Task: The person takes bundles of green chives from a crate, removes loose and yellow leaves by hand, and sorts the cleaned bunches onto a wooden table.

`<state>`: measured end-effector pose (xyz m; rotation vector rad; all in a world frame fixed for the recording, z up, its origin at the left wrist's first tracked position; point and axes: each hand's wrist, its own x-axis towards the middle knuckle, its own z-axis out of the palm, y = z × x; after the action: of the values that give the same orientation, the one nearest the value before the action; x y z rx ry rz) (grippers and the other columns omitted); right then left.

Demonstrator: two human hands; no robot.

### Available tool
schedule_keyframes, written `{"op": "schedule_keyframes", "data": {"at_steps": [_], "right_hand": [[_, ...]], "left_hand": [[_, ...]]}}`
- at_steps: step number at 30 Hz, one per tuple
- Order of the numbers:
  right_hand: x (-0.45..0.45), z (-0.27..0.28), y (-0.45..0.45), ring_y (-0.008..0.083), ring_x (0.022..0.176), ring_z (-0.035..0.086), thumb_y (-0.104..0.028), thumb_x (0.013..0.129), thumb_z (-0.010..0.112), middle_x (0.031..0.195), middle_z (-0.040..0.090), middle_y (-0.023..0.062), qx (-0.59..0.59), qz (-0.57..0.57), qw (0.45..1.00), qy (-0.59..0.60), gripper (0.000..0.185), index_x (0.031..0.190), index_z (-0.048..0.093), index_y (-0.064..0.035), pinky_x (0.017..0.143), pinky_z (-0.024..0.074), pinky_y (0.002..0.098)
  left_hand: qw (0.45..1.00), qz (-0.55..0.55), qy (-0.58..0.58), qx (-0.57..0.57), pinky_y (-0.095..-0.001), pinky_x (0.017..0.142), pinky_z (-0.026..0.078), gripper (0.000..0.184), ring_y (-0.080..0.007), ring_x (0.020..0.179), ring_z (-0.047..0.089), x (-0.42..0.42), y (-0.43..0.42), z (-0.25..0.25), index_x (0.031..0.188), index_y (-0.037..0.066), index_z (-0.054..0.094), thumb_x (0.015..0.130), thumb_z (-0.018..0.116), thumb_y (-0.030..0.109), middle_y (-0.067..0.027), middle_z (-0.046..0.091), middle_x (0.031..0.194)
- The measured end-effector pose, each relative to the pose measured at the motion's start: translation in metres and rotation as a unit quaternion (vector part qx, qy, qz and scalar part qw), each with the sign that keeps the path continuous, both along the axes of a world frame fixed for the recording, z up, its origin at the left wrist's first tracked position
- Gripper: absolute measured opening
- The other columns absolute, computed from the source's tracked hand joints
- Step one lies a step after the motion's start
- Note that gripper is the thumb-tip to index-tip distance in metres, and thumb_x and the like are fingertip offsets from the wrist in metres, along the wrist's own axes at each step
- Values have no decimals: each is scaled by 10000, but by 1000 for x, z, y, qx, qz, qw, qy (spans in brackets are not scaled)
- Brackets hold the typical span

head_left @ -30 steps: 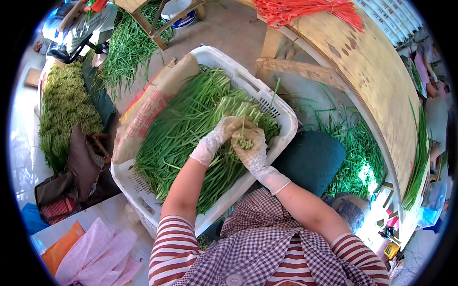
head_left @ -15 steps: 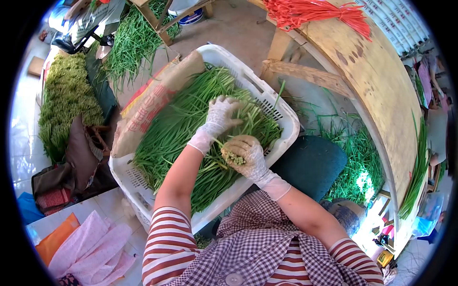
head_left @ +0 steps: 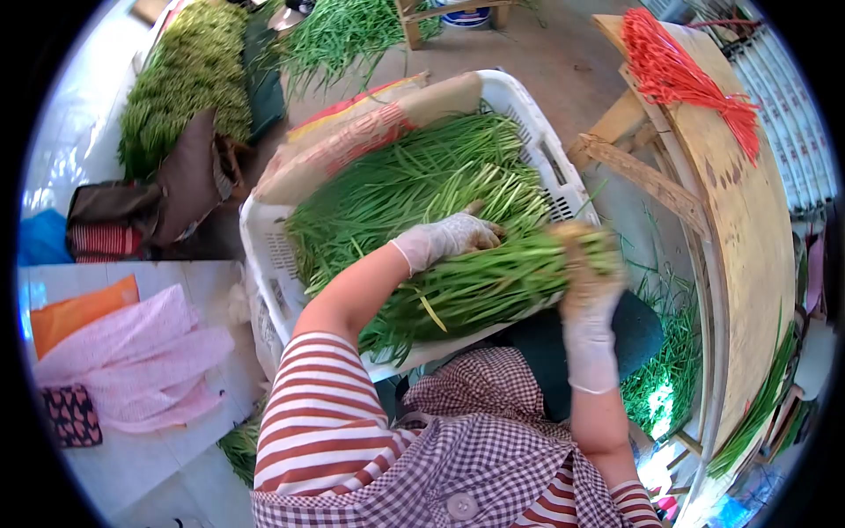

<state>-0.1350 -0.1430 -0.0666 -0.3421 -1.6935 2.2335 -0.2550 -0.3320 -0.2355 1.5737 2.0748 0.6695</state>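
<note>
My right hand (head_left: 588, 277), in a whitish glove stained brown, grips the cut ends of a bunch of long green stalks (head_left: 493, 280) that look like garlic chives. The bunch stretches leftward over the front side of the white plastic crate (head_left: 255, 231); motion blurs its right end. My left hand (head_left: 451, 239), gloved too, curls its fingers on the upper side of the bunch, though its fingertips are partly hidden. More loose stalks (head_left: 414, 167) fill the crate behind my hands.
A printed sack (head_left: 352, 141) lines the crate's far left side. On the right stands a wooden table (head_left: 731, 185) with red ties (head_left: 673, 75) on it. A dark green seat (head_left: 638, 333) is beside the crate. Bundled stalks (head_left: 189, 84) lie at far left.
My right hand has moved right and lifted the bunch's ends past the crate's edge. My left hand has come down onto the bunch. The whole view has shifted.
</note>
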Motion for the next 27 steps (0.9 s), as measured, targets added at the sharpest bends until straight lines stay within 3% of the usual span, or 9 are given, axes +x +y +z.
{"op": "schedule_keyframes", "data": {"at_steps": [2,6,11,13,15,16,17,22,27], "right_hand": [[-3,58,30,145,892,632,-56,829,728,980,642,31,150,-112,981,55,205,1008,629,-76,807,546,325],[8,179,65,240,995,636,-319,920,594,1071,651,118,70,-145,954,253,325,1074,624,-35,906,518,403],[67,109,61,227,972,646,-335,958,498,1128,624,116,440,-204,854,189,366,1177,540,-45,830,565,368],[85,65,40,134,813,613,-214,930,550,1055,632,60,383,-8,920,79,326,1201,543,-34,687,540,244],[107,14,-3,94,745,621,-67,802,727,988,655,31,53,260,961,-71,350,1132,615,-27,656,536,193],[111,48,-18,190,893,632,-16,721,792,969,656,55,352,275,893,44,327,1017,659,-50,863,520,346],[117,52,-16,198,904,633,-48,725,799,956,655,66,299,270,915,30,271,966,677,-71,851,516,337],[124,149,65,265,1009,618,-332,897,618,1061,626,123,249,-80,949,178,350,1101,593,-48,908,491,419],[158,313,112,248,933,648,-397,884,626,1051,642,94,317,-352,762,442,360,1074,621,-92,785,556,386]], "left_hand": [[994,12,109,29,-643,1125,134,438,-181,1395,319,9,-13,-37,1291,215,562,872,599,337,-41,451,1436],[974,-86,190,-94,-607,1128,206,519,-255,1398,303,42,-45,-5,1228,193,565,745,726,289,-32,469,1382],[978,107,177,9,-587,1116,231,475,-286,1391,311,71,-90,48,1242,196,554,783,676,187,-66,462,1391],[920,319,228,13,-545,1084,308,511,-297,1319,413,79,-115,57,1224,185,584,732,691,96,-84,513,1342],[811,503,251,162,-437,1049,388,484,-324,1239,490,84,-153,54,1181,133,623,713,714,48,-116,562,1285],[779,550,260,152,-427,1043,397,470,-321,1205,518,86,-171,51,1177,118,631,723,705,21,-123,581,1262],[763,569,248,181,-400,1041,401,439,-293,1196,530,88,-184,47,1167,103,639,744,690,-1,-121,592,1247],[721,598,249,247,-382,996,436,391,-295,1136,573,103,-173,98,1130,65,642,750,664,-22,-147,611,1203],[716,531,311,329,-411,1008,422,418,-323,1169,545,113,-78,184,1182,43,620,775,662,-42,-158,599,1213]]}}
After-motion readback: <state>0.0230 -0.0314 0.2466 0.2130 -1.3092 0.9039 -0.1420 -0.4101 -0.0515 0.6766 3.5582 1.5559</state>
